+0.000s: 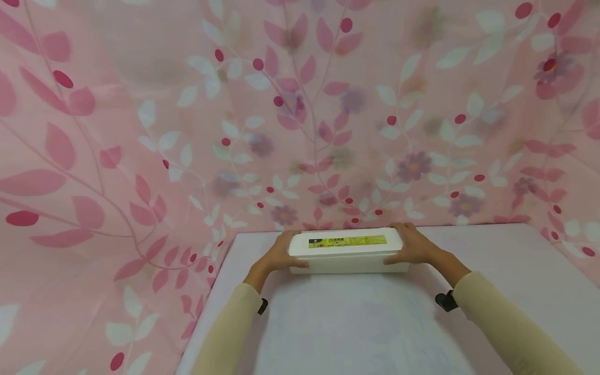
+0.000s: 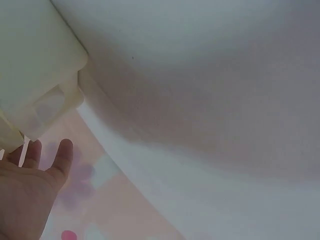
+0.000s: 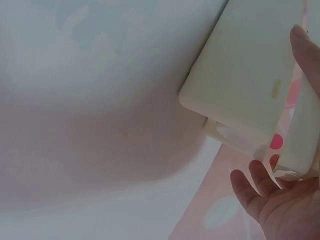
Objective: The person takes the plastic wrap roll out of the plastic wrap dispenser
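Observation:
A long white box [image 1: 349, 264] with a green-yellow label [image 1: 348, 241] on its lid lies crosswise near the table's far edge; it looks like a cling film dispenser. My left hand [image 1: 283, 252] grips its left end, thumb along the front face and fingers over the far side. At the other end my right hand [image 1: 412, 245] holds it the same way. In the left wrist view, the left fingers [image 2: 62, 157] reach past the box's end [image 2: 40, 45]. The right wrist view has the right thumb [image 3: 301, 40] in front of the box [image 3: 240, 75]. Whether the box is slightly raised I cannot tell.
A pale cloth-covered table [image 1: 356, 323] spreads toward me. Pink flowered fabric [image 1: 304, 130] hangs behind the far edge and along the left and right sides. Dark wrist-worn devices [image 1: 446, 301] show at both sleeves.

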The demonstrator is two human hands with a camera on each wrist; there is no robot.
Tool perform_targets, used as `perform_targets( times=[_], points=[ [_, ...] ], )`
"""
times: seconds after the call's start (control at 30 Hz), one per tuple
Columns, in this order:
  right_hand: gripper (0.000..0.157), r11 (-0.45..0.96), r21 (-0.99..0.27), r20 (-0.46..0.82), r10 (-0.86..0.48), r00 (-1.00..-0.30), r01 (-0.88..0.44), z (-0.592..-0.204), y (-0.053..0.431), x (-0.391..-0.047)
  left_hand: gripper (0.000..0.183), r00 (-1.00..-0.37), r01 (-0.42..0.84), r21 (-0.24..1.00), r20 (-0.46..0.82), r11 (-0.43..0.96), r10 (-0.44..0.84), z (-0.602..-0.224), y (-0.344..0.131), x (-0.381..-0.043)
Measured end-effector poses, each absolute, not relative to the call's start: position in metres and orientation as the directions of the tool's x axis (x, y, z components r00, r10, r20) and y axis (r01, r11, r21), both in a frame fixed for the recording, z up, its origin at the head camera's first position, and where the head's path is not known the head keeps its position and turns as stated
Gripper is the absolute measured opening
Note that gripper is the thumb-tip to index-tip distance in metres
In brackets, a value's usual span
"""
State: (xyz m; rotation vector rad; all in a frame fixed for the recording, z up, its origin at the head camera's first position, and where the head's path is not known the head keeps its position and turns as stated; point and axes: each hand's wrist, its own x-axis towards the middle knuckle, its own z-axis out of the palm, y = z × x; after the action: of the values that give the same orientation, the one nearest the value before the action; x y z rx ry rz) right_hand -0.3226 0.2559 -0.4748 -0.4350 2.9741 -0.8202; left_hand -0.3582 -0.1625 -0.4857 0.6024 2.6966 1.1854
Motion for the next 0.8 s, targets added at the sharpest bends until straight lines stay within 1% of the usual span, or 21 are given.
perform_targets(
  times=[0.1,0.2,0.37,0.5,0.6,0.8],
  points=[
    [0.110,0.824,-0.501,0.053,-0.277,-0.959,-0.265,-0.470,0.254,-0.324,0.103,-0.912,0.323,0.722,0.065,0.612,0.406,-0.482,-0.164,-0.359],
    [0.112,0.836,-0.481,0.059,-0.270,-0.961,-0.265,-0.468,0.254,-0.324,0.101,-0.905,0.351,0.709,0.089,0.611,0.417,-0.479,-0.165,-0.358],
    [0.114,0.849,-0.451,0.090,-0.266,-0.960,-0.277,-0.469,0.256,-0.320,0.101,-0.905,0.361,0.682,0.093,0.636,0.415,-0.479,-0.164,-0.352],
    [0.111,0.864,-0.383,0.161,-0.287,-0.945,-0.327,-0.470,0.256,-0.316,0.101,-0.909,0.367,0.654,0.101,0.661,0.405,-0.478,-0.165,-0.346],
    [0.109,0.879,-0.325,0.205,-0.294,-0.933,-0.349,-0.469,0.255,-0.313,0.101,-0.900,0.399,0.631,0.133,0.665,0.414,-0.475,-0.166,-0.342],
    [0.107,0.892,-0.270,0.243,-0.302,-0.922,-0.364,-0.464,0.253,-0.308,0.101,-0.888,0.439,0.606,0.178,0.663,0.425,-0.470,-0.169,-0.337]
  ],
)
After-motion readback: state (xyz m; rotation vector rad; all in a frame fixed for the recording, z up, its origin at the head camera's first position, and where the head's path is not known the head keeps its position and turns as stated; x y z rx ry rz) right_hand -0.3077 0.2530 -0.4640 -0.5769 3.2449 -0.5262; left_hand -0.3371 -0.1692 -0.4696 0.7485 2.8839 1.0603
